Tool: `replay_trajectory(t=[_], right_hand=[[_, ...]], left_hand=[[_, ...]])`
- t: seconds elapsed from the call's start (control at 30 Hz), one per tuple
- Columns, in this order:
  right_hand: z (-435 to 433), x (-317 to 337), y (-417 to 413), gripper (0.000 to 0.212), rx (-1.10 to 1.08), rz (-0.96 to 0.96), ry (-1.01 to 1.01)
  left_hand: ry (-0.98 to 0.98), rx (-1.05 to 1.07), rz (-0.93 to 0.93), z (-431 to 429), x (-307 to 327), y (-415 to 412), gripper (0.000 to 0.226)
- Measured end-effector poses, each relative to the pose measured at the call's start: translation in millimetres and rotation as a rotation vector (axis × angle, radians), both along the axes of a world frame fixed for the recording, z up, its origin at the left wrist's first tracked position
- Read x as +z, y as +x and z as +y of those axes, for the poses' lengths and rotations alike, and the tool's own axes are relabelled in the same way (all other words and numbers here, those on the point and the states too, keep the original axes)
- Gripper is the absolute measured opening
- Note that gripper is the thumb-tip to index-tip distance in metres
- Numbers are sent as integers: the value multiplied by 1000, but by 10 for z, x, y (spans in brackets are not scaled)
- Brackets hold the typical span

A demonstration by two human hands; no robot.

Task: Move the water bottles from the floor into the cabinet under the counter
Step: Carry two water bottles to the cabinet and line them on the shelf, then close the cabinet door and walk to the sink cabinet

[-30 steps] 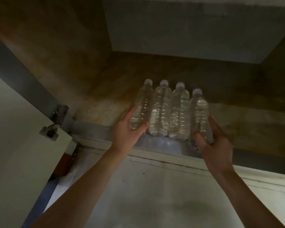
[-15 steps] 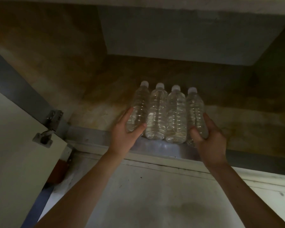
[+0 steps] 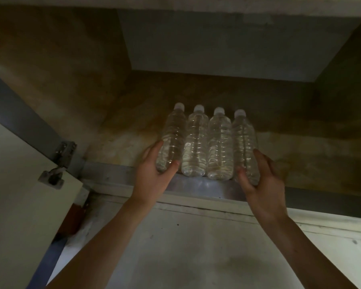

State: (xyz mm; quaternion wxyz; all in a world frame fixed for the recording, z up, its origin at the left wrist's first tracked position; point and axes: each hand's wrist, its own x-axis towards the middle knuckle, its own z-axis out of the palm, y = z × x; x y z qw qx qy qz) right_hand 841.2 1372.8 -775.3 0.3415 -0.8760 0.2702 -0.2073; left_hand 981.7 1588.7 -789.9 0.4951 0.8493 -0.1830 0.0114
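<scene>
At the front edge of the cabinet floor, the left hand grips the base end of the leftmost bottle, thumb over the top and fingers curled round its outer side; the right hand holds the rightmost bottle the same way. Two middle bottles lie between them, all four clear and in one tight row with sides touching, white caps toward the back, bases just behind the metal sill. The open cabinet door and its hinge stand to the left, with the pale floor beneath the forearms.
</scene>
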Motion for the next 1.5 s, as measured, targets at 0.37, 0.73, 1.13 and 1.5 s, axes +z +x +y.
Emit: replay_trajectory(t=[0.37, 0.73, 1.13, 1.5], right_hand=[[33, 1, -105, 55, 46, 47, -147], [815, 912, -1280, 53, 184, 298, -165], [1006, 5202, -1900, 46, 289, 346, -166], [813, 8222, -2512, 47, 249, 177, -334]], left_hand=[[482, -88, -338, 14, 176, -132, 52], [638, -194, -261, 511, 944, -1636, 46], [671, -336, -75, 744, 5378, -2415, 46], [477, -338, -361, 428, 8517, -2794, 47]])
